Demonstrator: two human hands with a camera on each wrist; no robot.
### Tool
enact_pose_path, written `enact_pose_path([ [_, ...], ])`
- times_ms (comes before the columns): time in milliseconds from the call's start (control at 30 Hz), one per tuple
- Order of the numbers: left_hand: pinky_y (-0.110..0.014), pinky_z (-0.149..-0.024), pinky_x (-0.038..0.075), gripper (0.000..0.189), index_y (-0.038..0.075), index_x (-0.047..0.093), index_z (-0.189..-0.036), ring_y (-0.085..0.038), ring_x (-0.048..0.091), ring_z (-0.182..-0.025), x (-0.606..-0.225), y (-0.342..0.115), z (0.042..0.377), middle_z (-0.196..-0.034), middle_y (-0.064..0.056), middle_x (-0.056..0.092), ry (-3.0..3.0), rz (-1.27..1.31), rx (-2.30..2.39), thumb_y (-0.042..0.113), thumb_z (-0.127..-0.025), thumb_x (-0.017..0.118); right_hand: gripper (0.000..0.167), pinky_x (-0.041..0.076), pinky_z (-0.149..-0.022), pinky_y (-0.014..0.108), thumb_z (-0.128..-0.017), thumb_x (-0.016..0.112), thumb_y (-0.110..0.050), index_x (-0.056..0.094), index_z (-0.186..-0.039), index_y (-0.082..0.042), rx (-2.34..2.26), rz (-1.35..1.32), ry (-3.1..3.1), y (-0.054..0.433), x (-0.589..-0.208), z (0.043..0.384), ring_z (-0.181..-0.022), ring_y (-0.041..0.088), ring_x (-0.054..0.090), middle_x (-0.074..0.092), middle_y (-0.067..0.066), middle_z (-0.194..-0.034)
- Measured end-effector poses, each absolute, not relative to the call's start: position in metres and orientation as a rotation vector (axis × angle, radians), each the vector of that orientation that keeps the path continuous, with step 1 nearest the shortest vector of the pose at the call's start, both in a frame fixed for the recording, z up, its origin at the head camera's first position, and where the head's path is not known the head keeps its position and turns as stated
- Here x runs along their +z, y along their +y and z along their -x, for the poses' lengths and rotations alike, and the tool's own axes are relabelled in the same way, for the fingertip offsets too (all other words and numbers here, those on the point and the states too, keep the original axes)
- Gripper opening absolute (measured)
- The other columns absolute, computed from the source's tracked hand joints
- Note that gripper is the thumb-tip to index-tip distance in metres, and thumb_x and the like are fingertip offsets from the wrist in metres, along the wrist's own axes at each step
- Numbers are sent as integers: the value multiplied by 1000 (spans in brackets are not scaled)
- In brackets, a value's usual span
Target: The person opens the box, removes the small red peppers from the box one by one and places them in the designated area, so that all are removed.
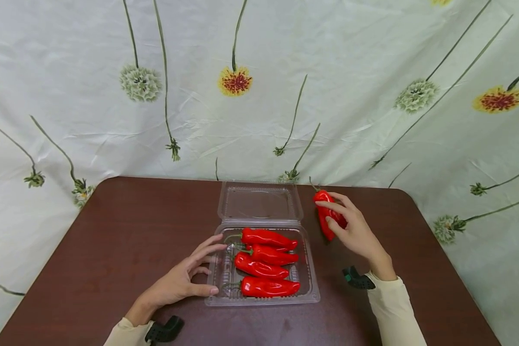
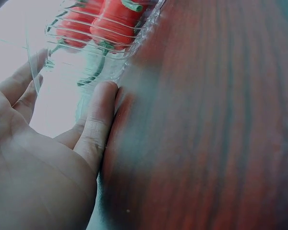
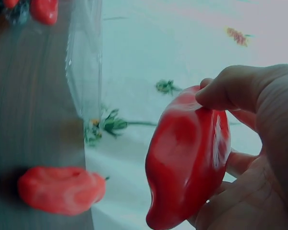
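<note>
My right hand [image 1: 356,230] pinches a glossy red pepper [image 3: 187,153] between thumb and fingers, above the table right of a clear plastic clamshell box [image 1: 315,293]. Beneath it, a second red pepper [image 3: 62,190] lies on the table, its stem toward the back. Several red peppers [image 1: 270,287] lie crosswise in the box, stems to the left. At the box's left side is my left hand [image 1: 181,278], fingers spread and relaxed, with the thumb [image 2: 98,110] right at the lower left wall. The box's lid [image 1: 259,204] is folded back flat behind it.
The dark brown table [image 1: 125,230] has rounded back corners. Directly behind it hangs a pale cloth [image 1: 190,115] printed with flowers. Black bands [image 1: 166,330] are worn on both wrists, below light sleeves.
</note>
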State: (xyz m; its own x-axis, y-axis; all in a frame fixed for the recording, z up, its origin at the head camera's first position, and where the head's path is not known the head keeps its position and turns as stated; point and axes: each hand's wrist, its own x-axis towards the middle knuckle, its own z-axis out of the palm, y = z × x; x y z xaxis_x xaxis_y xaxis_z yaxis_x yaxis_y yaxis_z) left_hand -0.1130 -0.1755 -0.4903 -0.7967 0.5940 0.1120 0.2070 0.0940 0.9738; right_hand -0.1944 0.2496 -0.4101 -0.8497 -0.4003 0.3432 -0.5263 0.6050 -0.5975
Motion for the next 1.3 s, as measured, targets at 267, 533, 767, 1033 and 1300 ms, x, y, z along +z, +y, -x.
enact_pose_path([
  [267, -31, -94, 48, 80, 12, 35, -155, -25, 49, -129, -490, -176, 113, -167, -5, 10, 2082, -795, 1748, 3, -87, 76, 45, 52, -72, 25, -93, 56, 8, 63, -135, -9, 1201, -602, -2654, 264, -421, 201, -104, 29, 57, 43, 16, -148],
  [533, -31, -94, 48, 81, 12, 34, -155, -24, 49, -129, -491, -176, 112, -168, -4, 10, 2095, -778, 1740, 4, -86, 77, 43, 48, -80, 14, -96, 57, 4, 57, -139, -3, 1257, -416, -2676, 282, -436, 211, -119, 41, 54, 39, 23, -152],
  [767, -31, -94, 48, 82, 10, 34, -155, -25, 49, -129, -492, -175, 111, -168, -4, 10, 2099, -775, 1740, 5, -86, 77, 45, 47, -77, 12, -98, 58, 1, 54, -142, -3, 1390, -195, -2688, 290, -448, 215, -107, 40, 60, 41, 27, -151],
  [1033, -32, -93, 48, 79, 10, 34, -155, -24, 49, -130, -490, -176, 113, -168, -5, 10, 2087, -793, 1744, 4, -87, 76, 49, 51, -68, 21, -99, 61, -5, 51, -146, -5, 1503, -30, -2689, 293, -458, 221, -97, 23, 59, 57, 30, -133],
  [1300, -32, -95, 48, 80, 14, 35, -155, -27, 48, -130, -490, -175, 112, -168, -3, 10, 2100, -763, 1722, 5, -87, 76, 47, 51, -65, 22, -98, 60, -2, 53, -144, -6, 1533, 39, -2704, 294, -463, 224, -84, 10, 58, 61, 31, -121],
])
